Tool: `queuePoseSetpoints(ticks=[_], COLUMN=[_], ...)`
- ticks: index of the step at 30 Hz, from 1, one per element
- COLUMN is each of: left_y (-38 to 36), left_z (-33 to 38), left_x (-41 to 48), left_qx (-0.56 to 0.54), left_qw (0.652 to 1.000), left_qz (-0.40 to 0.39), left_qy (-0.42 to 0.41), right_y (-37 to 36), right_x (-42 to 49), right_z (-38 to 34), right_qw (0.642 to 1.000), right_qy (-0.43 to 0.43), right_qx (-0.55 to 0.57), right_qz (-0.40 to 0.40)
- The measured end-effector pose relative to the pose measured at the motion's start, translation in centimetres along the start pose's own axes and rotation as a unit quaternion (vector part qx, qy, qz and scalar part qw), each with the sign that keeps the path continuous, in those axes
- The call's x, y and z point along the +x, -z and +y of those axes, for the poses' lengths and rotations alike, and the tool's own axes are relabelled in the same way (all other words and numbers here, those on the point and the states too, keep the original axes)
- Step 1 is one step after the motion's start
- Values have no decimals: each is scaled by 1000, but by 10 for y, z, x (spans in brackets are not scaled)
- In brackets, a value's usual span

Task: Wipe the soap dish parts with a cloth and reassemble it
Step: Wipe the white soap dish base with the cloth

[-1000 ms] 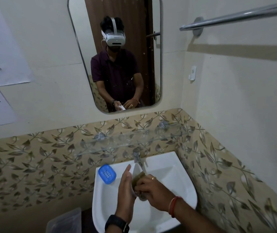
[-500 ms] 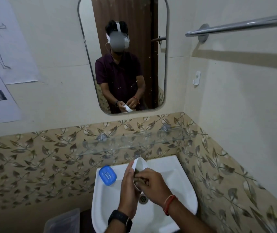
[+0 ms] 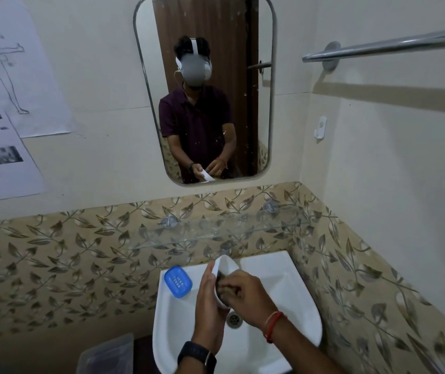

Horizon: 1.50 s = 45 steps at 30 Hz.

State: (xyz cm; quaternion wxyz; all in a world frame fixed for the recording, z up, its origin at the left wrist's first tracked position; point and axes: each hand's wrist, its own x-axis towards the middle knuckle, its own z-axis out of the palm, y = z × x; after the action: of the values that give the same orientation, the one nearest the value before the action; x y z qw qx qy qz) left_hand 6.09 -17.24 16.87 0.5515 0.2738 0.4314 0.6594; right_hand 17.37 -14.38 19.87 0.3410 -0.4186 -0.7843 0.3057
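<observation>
Over the white sink point(image 3: 291, 306), my left hand point(image 3: 210, 300) grips the white soap dish base point(image 3: 225, 265), held upright on its edge. My right hand point(image 3: 245, 295) pinches a dark cloth point(image 3: 222, 283) and presses it into the hollow of the white base. Most of the cloth is hidden by my fingers. The blue perforated soap dish insert point(image 3: 178, 280) lies flat on the sink's back left corner, apart from both hands.
A glass shelf point(image 3: 216, 233) runs along the tiled wall just above the sink. The drain point(image 3: 234, 319) sits below my hands. A mirror point(image 3: 205, 87) hangs above, a towel bar point(image 3: 388, 47) on the right wall, a translucent bin point(image 3: 108, 357) at lower left.
The camera view has tilted, so the sink sits lower in frame. Both hands stay together over the basin; the white base now stands more upright with the cloth lower inside it.
</observation>
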Motion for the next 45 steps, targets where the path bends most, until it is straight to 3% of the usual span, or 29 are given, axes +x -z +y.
queuePoseSetpoints(ticks=[3, 6, 9, 11, 13, 16, 21, 23, 27, 33, 36, 38, 40, 41, 45], left_y=[3, -3, -8, -8, -5, -3, -18, -20, -16, -14, -17, -21, -24, -24, -19], left_z=[5, -1, -2, 5, 14, 22, 16, 13, 11, 6, 5, 6, 7, 8, 10], left_x=[-5, -11, -11, -8, -5, -5, -11, -10, -5, -6, -5, -5, -4, -3, 3], left_qx=[-29, -17, 19, 5, -2, 17, 13, 30, 64, 81, 105, 118, 134, 139, 131], left_qw=[999, 999, 1000, 1000, 1000, 1000, 999, 999, 997, 995, 993, 991, 989, 988, 989], left_qz=[0, 11, -13, -21, -22, -17, -28, -27, -18, -3, -11, -8, -14, -16, -10], left_qy=[22, 30, -8, -3, 6, -5, -8, -29, -50, -51, -50, -55, -61, -65, -67], right_y=[2, 3, 4, 4, 8, 14, 18, 16, 8, 20, 25, 29, 31, 30, 24], right_x=[1, 13, 21, 17, 8, 5, 36, 42, 30, 17, 21, 34, 42, 43, 26], right_z=[5, 11, 5, 0, -6, -6, 9, 9, 5, 1, 4, 10, 17, 16, 8], right_qw=[993, 986, 984, 993, 999, 990, 975, 970, 966, 969, 971, 971, 979, 979, 978], right_qy=[-29, -72, -66, -13, 32, 47, -17, -26, -55, -65, -49, -37, -35, -36, -48], right_qx=[-99, -143, -72, -27, -6, -95, -218, -230, -250, -167, -201, -232, -200, -199, -172], right_qz=[-51, 47, 148, 114, 6, -98, 51, 73, 19, -169, -122, -39, 6, 10, -110])
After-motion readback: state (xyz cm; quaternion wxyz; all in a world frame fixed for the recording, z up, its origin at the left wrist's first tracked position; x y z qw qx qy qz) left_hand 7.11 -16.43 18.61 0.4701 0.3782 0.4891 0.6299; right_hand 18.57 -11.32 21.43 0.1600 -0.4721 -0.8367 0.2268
